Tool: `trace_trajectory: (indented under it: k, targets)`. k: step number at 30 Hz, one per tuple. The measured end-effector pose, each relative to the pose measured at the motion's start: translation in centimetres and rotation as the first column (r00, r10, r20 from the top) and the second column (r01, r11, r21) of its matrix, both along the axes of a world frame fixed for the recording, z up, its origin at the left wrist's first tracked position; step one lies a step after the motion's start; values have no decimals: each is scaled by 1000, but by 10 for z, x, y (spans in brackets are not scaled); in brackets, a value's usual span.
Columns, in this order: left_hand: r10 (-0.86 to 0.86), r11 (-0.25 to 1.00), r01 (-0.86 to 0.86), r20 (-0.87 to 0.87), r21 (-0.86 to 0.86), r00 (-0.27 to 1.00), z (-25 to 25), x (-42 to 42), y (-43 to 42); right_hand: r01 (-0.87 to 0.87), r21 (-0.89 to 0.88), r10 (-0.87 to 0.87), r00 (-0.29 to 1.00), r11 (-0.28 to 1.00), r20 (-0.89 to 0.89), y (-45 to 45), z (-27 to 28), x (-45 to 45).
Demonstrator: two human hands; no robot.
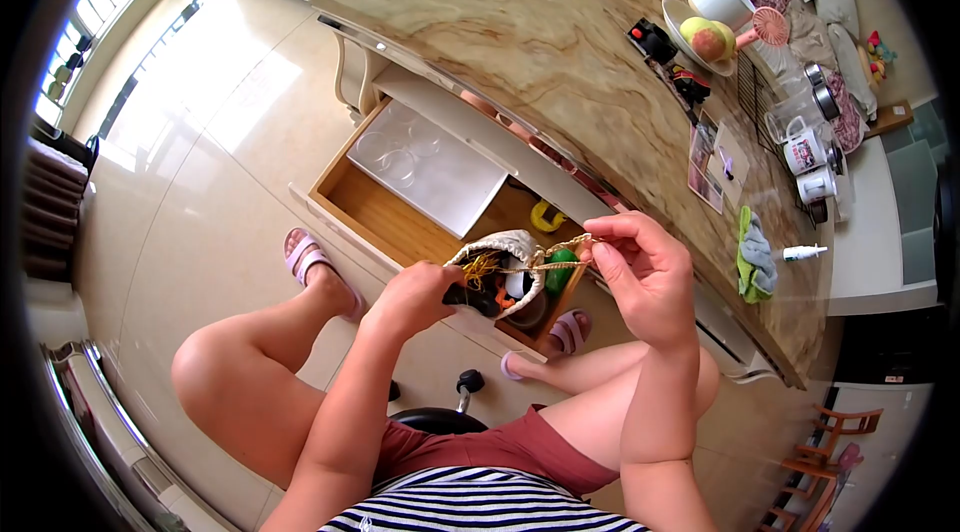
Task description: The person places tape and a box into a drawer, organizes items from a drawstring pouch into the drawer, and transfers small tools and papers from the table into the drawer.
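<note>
Fingers point(450, 277) of the left hand point(412, 302) are closed on the rim of a cream drawstring pouch point(517, 244), at its left side. The right hand point(650, 277) has thumb and forefinger pinched narrow on the braided drawstring point(565, 244), which stretches from the pouch's mouth towards that hand; how the other right fingers bear on it, I cannot tell.

The pouch hangs over the near edge of the open drawer point(372, 210), mouth up and gaping. It holds a tangle of golden cord point(482, 266), an orange piece point(504, 300), and some white and dark items too crowded to name. Inside the drawer, to the pouch's left, lies a white tray point(425, 164) with clear rings point(392, 164); a yellow roll point(546, 216) sits behind the pouch, and a green object point(560, 274) to its right. Beyond the drawer is the marble worktop point(500, 27), with a folded cloth point(757, 257) at the right.

The step in hand looks like handling the pouch's mouth by its cord. From here, the pull calls for a steady left grip on the rim, cord clear of the contents, and the pouch level, since loose pieces could spill through the open mouth.
</note>
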State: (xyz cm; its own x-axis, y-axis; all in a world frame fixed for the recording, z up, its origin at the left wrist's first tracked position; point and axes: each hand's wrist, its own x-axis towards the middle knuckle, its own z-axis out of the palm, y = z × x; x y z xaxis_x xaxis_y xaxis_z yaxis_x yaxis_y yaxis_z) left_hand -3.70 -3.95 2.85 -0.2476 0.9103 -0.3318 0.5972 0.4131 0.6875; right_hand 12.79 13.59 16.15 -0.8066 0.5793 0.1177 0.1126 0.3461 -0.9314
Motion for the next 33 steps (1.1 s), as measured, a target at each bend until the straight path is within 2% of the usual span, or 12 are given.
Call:
trace_trajectory:
  k: [4, 8, 10, 11, 13, 19, 25, 27, 28, 30, 33]
  targets:
    - [-3, 1000, 3, 3, 16, 1000, -3, -1, -1, -16, 30, 18, 998, 999, -62, -2, 8, 1]
    - [-3, 997, 5, -28, 79, 1000, -4, 0, -2, -78, -5, 77, 997, 997, -16, -1, 3, 0]
    - [-10, 1000, 10, 9, 2, 1000, 2, -1, -1, -153, 42, 149, 986, 987, 77, -2, -2, -3]
    - [-11, 1000, 11, 9, 2, 1000, 0, -1, -1, -152, 42, 148, 986, 988, 77, -2, -7, -5]
    - [-12, 998, 13, -28, 65, 1000, -5, -1, -3, -238, 140, 207, 957, 961, 203, -1, -19, -10]
    - [-15, 998, 16, -21, 58, 1000, -6, -1, -4, -283, 193, 219, 930, 940, 296, -2, -74, -19]
    - [-19, 997, 21, -24, 80, 1000, -7, -2, -5, -372, 295, 183, 839, 880, 512, 0, -119, -15]
    - [-22, 996, 24, -33, 81, 999, -7, -1, -5, -442, 503, 93, 812, 742, 576, -5, -133, -15]
    - [-24, 996, 27, -42, 82, 999, -6, -1, -5, -443, 503, 94, 812, 742, 576, -9, -140, -15]
    - [-21, 997, 24, -47, 69, 999, -4, 1, -4, -546, 715, 0, 795, 437, 606, -18, -152, -16]
    - [-23, 999, 25, -29, 41, 999, -3, 1, -4, -621, 639, 71, 740, 453, 669, -26, -177, -19]
